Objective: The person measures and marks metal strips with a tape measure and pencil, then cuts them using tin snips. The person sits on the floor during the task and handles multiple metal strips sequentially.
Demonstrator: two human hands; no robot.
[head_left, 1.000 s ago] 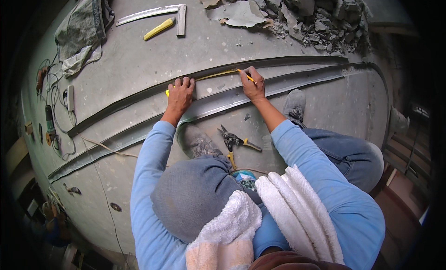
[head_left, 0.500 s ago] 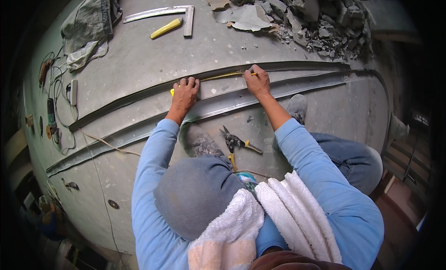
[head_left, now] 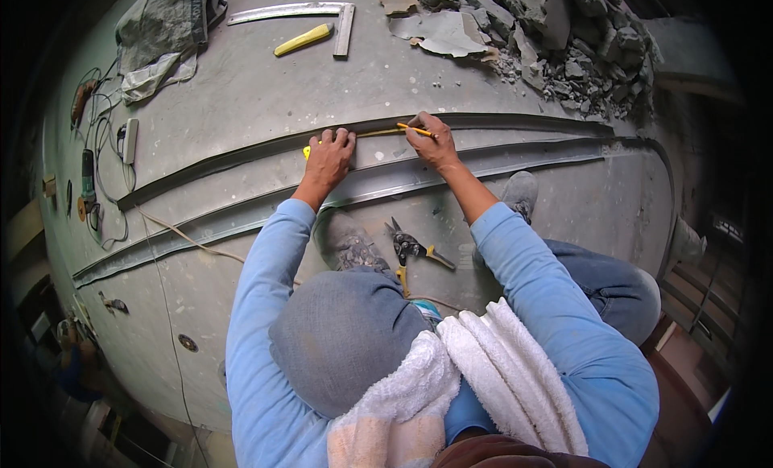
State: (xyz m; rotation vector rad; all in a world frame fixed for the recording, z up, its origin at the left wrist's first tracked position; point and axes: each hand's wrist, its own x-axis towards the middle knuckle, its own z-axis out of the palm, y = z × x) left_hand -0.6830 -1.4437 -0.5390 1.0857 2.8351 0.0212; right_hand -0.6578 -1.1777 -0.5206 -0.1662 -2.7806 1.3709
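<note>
Two long grey metal channels run side by side across the floor, the far channel and the near channel. Along the far one stretches the yellow blade of a tape measure. My left hand is closed over the yellow tape measure case, its fingertips against the far channel; most of the case is hidden beneath it. To its right, my right hand pinches a yellow pencil above the blade, the pencil tilted with one end toward the left.
Tin snips with yellow handles lie between my feet. Beyond the channels are a metal square, a yellow utility knife and broken rubble. At left sit an angle grinder, a power strip, cords and a grey sack.
My right hand has moved left along the blade, and the pencil now shows more plainly across its fingers. The left hand stays over the tape measure. The whole view has shifted slightly.
</note>
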